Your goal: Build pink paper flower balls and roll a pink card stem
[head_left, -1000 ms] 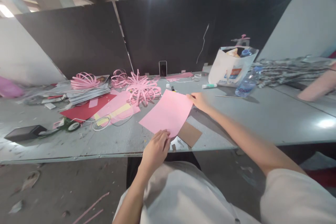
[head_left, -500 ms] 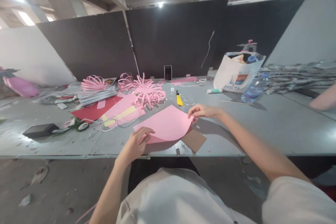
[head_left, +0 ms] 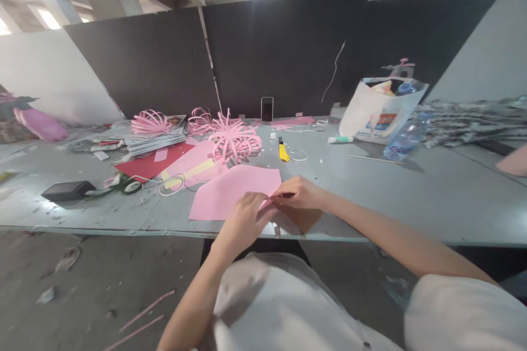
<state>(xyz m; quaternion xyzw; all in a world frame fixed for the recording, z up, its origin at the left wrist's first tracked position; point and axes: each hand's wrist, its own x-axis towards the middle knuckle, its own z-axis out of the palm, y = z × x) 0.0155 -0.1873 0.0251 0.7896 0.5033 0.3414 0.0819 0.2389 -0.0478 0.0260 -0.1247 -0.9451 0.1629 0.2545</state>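
Note:
A sheet of pink paper lies in front of me near the table's front edge, its right part curled up. My right hand pinches that raised right edge between thumb and fingers. Close against it, my left hand is closed on the same edge, the fingertips of both hands nearly meeting. A brown cardboard piece lies partly under my right hand. Beyond the paper are a yellow utility knife and a small coil of white wire.
Looped pink paper-strip bows stand behind the sheet. To the left are red paper, a wire coil and a black box. A glue stick, white bag and water bottle stand at the right. A phone leans behind.
The pink paper has turned and shifted left. My left hand has moved right and my right hand slightly left and down, so they now meet at the sheet's right edge.

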